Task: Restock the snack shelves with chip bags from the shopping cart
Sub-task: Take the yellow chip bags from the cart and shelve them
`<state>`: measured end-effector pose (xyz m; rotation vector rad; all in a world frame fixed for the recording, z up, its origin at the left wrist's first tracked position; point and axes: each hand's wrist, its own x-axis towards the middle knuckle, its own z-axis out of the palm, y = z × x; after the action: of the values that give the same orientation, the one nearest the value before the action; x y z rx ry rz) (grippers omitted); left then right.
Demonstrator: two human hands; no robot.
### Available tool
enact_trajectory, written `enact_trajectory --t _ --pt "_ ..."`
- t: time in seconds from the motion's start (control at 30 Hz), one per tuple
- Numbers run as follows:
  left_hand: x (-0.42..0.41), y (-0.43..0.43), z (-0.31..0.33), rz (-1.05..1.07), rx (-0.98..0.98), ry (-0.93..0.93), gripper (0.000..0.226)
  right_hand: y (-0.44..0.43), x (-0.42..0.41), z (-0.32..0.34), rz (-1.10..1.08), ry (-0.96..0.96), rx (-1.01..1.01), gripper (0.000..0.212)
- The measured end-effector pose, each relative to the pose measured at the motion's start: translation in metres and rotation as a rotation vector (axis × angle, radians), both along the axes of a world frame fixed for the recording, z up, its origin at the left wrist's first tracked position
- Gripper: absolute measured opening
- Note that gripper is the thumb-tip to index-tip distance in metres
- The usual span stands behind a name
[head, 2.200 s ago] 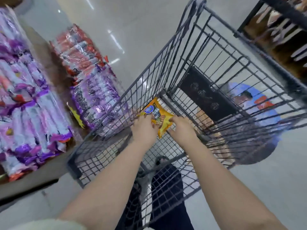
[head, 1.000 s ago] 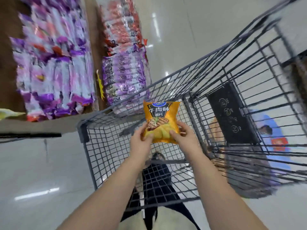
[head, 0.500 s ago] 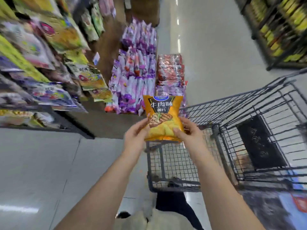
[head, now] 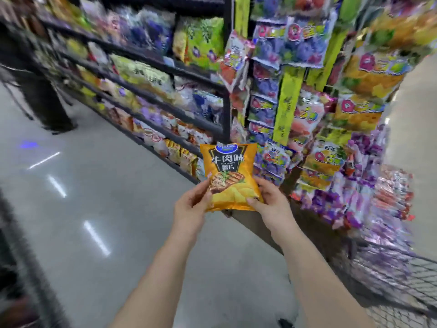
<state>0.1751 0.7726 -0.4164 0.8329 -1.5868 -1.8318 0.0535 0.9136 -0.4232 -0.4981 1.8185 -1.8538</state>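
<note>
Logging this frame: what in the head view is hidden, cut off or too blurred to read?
- shopping cart: head view, only a wire corner shows; the right and bottom edges cut off the rest, so its contents are unseen.
- shelf packs: motion blur makes the labels unreadable.
- chip bag: its lower corners are covered by the left hand and right hand.
- dark shape, upper left: too blurred to identify.

Head view, one frame. Arms are bare along their whole visible length, from the bottom edge to the wrist: left forearm [head: 153,275], right forearm [head: 324,280]. Likewise bare: left hand [head: 191,204], right hand [head: 272,202]. Fingers slender. Nails longish, reaching slightly beyond the fingertips, with a pale finish. They are clearest on a left fingernail [head: 209,175] and the right thumbnail [head: 250,201]. A small dark shape [head: 285,324] sits at the bottom edge between the forearms: clothing or shoe, cannot tell.
</note>
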Motion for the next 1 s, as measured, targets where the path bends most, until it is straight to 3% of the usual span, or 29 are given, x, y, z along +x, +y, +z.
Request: enact_trajectory --t 0.37,0.57,0.8,1.0 --pt "0.019 -0.196 0.076 0.281 -0.145 0.098 0.029 -0.230 -0.010 0.067 0.218 0.245 -0.108 0.058" --pt "-0.015 -0.310 0.124 0.294 -0.135 0.153 0.031 -0.348 -0.064 0.115 0.311 0.254 -0.229 0.059" --pt "-0.075 -0.450 0.200 0.357 -0.256 0.216 0.026 -0.492 -0.136 0.191 0.370 0.442 -0.337 0.060" --pt "-0.117 -0.571 0.261 0.365 -0.363 0.204 0.033 -0.612 -0.181 0.251 0.400 0.434 -0.421 0.057"
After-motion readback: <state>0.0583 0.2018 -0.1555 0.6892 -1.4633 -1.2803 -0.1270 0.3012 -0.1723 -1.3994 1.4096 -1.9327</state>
